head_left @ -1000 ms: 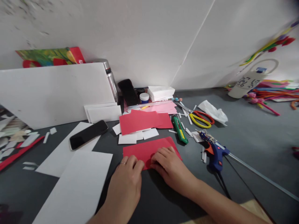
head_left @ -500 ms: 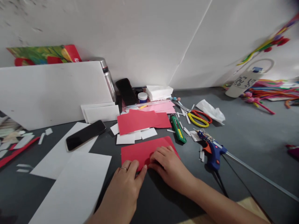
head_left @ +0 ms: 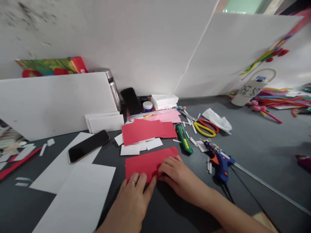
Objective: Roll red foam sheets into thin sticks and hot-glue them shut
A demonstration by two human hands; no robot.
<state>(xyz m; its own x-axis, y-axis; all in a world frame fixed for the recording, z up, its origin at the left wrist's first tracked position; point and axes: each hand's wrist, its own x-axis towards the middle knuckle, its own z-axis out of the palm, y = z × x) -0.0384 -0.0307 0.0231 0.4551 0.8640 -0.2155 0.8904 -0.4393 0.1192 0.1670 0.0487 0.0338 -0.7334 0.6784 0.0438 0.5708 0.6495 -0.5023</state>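
The red paper (head_left: pixel 145 163) lies with its long axis left to right, both flat hands, left hand (head_left: pixel 133 200) and right hand (head_left: pixel 178 177), pressing its near edge to the tabletop (head_left: pixel 255 152).

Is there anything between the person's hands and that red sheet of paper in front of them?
Nothing visible: the left hand and right hand both rest directly on the near edge of the red paper.

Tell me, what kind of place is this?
Probably a craft corner on a dark floor or tabletop. Both hands, left hand and right hand, press on a red paper sheet. Nearby lie a blue glue gun, scissors and a green utility knife.
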